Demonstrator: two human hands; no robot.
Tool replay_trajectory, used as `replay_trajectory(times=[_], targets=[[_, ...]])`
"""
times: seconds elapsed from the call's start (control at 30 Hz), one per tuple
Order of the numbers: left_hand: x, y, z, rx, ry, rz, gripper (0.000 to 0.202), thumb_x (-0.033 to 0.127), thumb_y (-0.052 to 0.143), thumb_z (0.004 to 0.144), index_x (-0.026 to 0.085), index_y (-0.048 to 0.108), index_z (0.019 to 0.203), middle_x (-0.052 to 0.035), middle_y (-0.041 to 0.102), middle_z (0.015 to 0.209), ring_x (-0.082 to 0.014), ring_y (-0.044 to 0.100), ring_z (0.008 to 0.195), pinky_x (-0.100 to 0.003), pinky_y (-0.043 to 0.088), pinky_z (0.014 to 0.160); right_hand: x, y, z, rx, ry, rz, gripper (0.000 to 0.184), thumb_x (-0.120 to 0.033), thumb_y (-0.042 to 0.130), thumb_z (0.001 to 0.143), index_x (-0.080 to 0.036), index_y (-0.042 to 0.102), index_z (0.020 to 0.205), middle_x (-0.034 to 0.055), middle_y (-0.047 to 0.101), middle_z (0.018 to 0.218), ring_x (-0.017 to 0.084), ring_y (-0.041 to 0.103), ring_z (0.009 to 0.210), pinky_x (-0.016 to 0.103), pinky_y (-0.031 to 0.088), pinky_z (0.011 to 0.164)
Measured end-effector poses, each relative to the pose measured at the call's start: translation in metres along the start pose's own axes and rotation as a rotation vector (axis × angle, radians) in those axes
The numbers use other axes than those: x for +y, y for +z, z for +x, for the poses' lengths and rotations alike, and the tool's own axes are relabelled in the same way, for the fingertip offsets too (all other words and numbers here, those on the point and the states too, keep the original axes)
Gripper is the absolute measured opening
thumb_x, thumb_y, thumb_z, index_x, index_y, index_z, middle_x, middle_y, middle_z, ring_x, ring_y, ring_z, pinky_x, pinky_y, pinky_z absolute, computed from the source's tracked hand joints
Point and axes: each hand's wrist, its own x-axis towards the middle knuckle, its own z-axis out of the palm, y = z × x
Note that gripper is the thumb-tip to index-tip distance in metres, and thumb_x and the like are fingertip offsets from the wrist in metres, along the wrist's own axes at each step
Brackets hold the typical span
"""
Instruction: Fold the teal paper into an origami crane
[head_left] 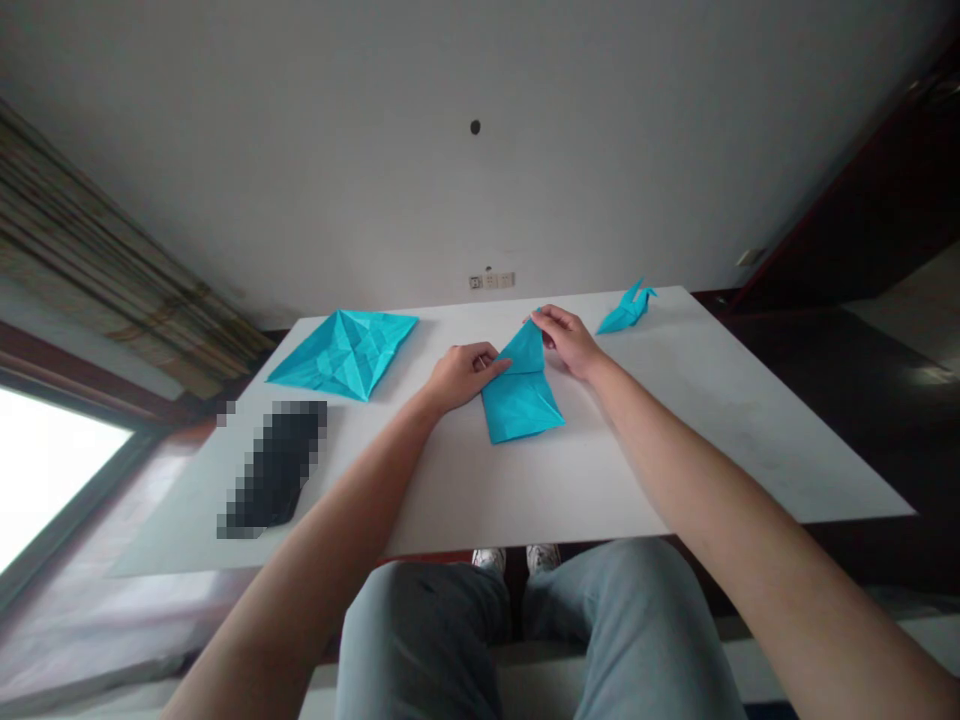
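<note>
A partly folded sheet of blue origami paper (523, 408) is between my hands, over the middle of the white table. Its lower part is a flat square with creases, and its upper part narrows to a point. My left hand (466, 374) grips the left edge near the middle fold, thumb on top and fingers curled. At the upper tip, my right hand (564, 340) pinches the paper between thumb and fingers. Part of the right edge is hidden behind the right fingers.
On the white table (450, 505), a creased blue sheet (349, 352) lies at the back left. A folded blue paper crane (627, 310) stands at the back right. A dark, pixelated object (277, 465) rests at the front left. Behind the table is a wall with sockets (491, 281).
</note>
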Motion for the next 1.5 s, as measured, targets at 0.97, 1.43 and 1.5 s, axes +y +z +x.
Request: replay_trajectory(times=[0.97, 1.43, 1.5], targets=[[-0.003, -0.001, 0.003, 0.171, 0.022, 0.036, 0.044, 0.067, 0.075, 0.106, 0.026, 0.070, 0.088, -0.0011, 0.069, 0.074, -0.0208, 0.058, 0.073, -0.036, 0.042, 0.071, -0.004, 0.000, -0.005, -0.160, 0.060, -0.080, 0.066, -0.083, 0.101, 0.073, -0.027, 0.073, 0.091, 0.0009, 0.070, 0.086, 0.021, 0.057, 0.083, 0.037, 0.044, 0.075], [-0.003, -0.002, 0.004, 0.169, 0.019, 0.041, 0.046, 0.069, 0.071, 0.102, 0.026, 0.067, 0.085, -0.0010, 0.063, 0.074, -0.0204, 0.054, 0.074, -0.036, 0.040, 0.073, -0.001, 0.001, -0.004, -0.145, 0.056, -0.047, 0.068, -0.082, 0.105, 0.074, -0.026, 0.075, 0.097, 0.0015, 0.074, 0.091, 0.022, 0.063, 0.089, 0.038, 0.050, 0.081], [-0.003, -0.002, 0.004, 0.164, 0.017, 0.048, 0.045, 0.068, 0.071, 0.103, 0.025, 0.068, 0.086, -0.0009, 0.063, 0.074, -0.0203, 0.054, 0.074, -0.036, 0.040, 0.073, 0.003, 0.000, -0.002, -0.130, 0.054, -0.034, 0.067, -0.078, 0.108, 0.072, -0.026, 0.076, 0.101, 0.0011, 0.075, 0.093, 0.023, 0.066, 0.092, 0.037, 0.051, 0.082]])
